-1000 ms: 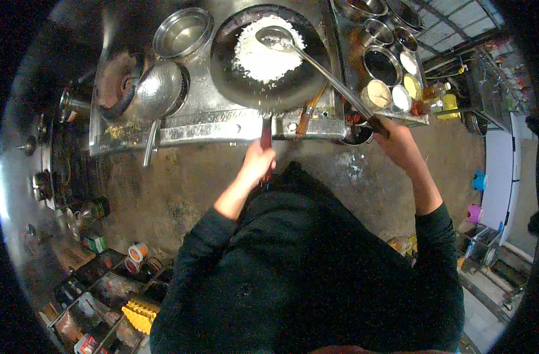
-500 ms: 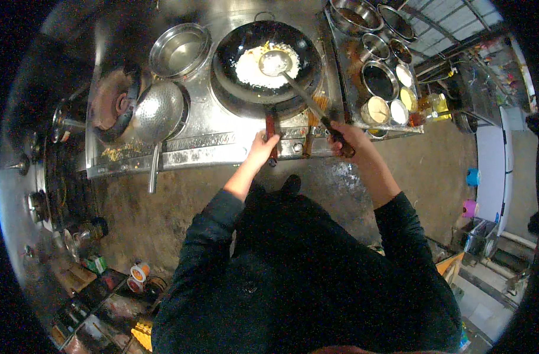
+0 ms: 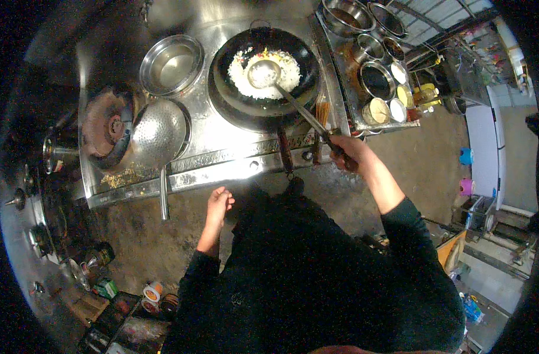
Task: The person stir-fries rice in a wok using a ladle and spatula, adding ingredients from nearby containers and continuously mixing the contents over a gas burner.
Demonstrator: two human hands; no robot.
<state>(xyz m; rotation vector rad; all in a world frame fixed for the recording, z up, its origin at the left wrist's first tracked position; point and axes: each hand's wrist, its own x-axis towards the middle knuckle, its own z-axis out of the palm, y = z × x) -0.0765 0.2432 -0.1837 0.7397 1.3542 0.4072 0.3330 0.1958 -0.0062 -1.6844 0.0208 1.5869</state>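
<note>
A black wok [image 3: 252, 112] sits on the steel stove, with white rice [image 3: 284, 74] mixed with yellow and reddish bits inside. My right hand [image 3: 348, 152] is wrapped round the dark handle of a long metal ladle [image 3: 299, 106], whose bowl lies on the rice. Off the stove's front edge, my left hand [image 3: 220, 200] is held with its fingers curled in, and nothing shows in them. It is apart from the wok's brown handle [image 3: 285, 152], which points toward me. A bamboo brush [image 3: 321, 112] is beside the wok.
Left of the wok are a steel basin [image 3: 145, 68] and a perforated strainer [image 3: 158, 133] whose handle juts past the edge. A second burner [image 3: 107, 124] lies farther left. At right, a side counter [image 3: 355, 121] bears bowls, seasoning tubs and a yellow bottle [image 3: 426, 94].
My left hand has let go of the wok handle and moved left, toward me. The ladle has shifted slightly left over the rice, still in my right hand. The view has turned a little.
</note>
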